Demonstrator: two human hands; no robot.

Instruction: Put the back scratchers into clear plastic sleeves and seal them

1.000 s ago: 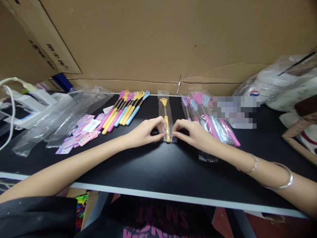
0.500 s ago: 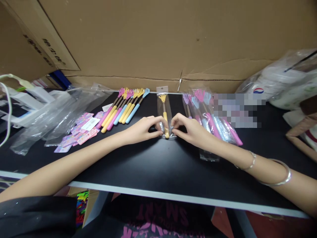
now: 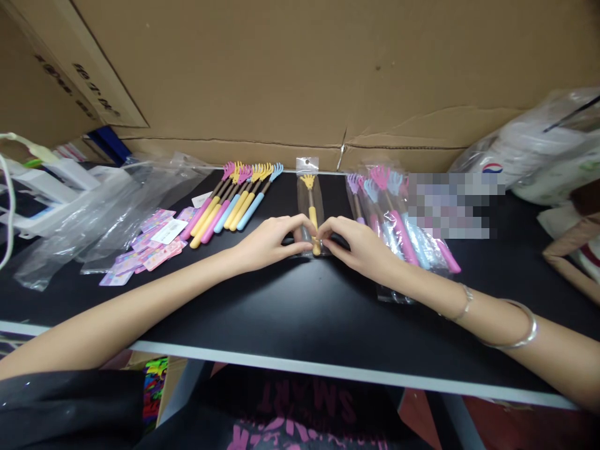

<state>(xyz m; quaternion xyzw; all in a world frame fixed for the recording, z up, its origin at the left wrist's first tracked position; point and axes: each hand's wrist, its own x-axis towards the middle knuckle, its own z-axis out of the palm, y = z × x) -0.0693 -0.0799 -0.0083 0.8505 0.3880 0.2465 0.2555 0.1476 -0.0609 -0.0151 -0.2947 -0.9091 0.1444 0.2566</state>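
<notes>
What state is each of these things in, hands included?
Yellow scratcher: inside a clear bag.
Left hand: curled, fingertips at that bag's lower end.
Right hand: likewise.
Loose scratchers: unbagged, side by side.
Scratchers on the right: bagged, overlapping.
Cards: spread, overlapping.
Bags at left: overlapping.
White cup: inside a bag.

Two grips (image 3: pixel 268 247) (image 3: pixel 363 249), one bagged yellow scratcher (image 3: pixel 313 217)
</notes>
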